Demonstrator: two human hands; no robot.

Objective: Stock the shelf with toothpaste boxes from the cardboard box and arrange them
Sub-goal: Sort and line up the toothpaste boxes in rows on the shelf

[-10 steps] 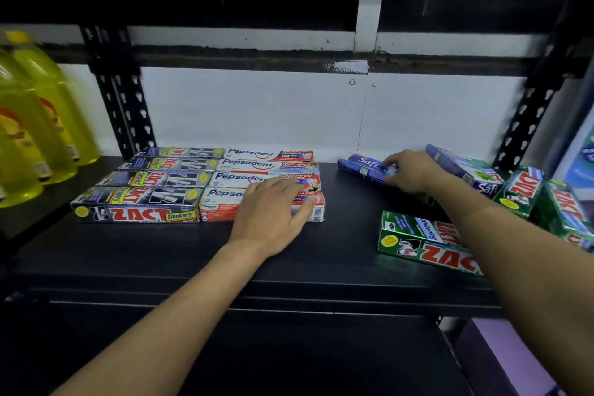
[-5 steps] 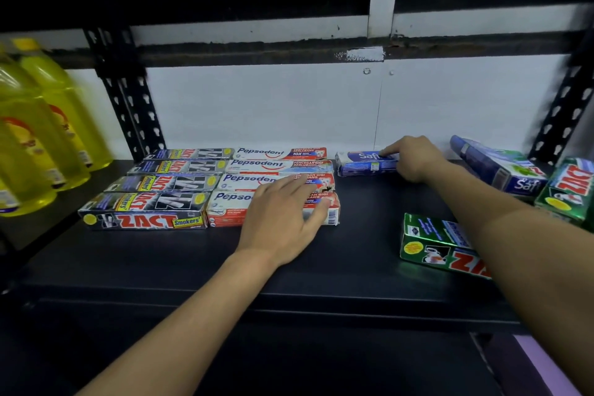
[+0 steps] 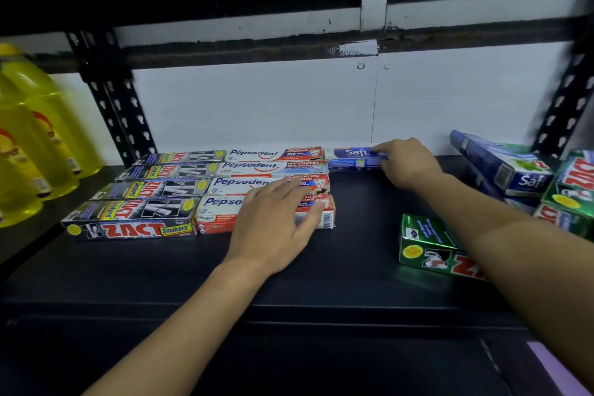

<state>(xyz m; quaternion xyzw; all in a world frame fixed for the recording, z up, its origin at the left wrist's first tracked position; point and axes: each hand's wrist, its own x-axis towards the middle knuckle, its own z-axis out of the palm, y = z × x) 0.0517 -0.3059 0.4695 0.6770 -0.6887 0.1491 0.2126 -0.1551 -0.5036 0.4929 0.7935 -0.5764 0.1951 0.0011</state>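
My right hand (image 3: 408, 164) pinches the blue Safi box (image 3: 348, 156) at the back of the shelf (image 3: 353, 251), just beside the Pepsodent boxes (image 3: 257, 167). My left hand (image 3: 276, 222) lies flat and spread on them. I should slide it flush to that row, label facing up.

Matt black shelf (image 3: 353, 251) bearing glossy printed cardboard toothpaste boxes (image 3: 270, 183), perforated black metal uprights (image 3: 119, 112), and translucent yellow plastic bottles (image 3: 38, 138).
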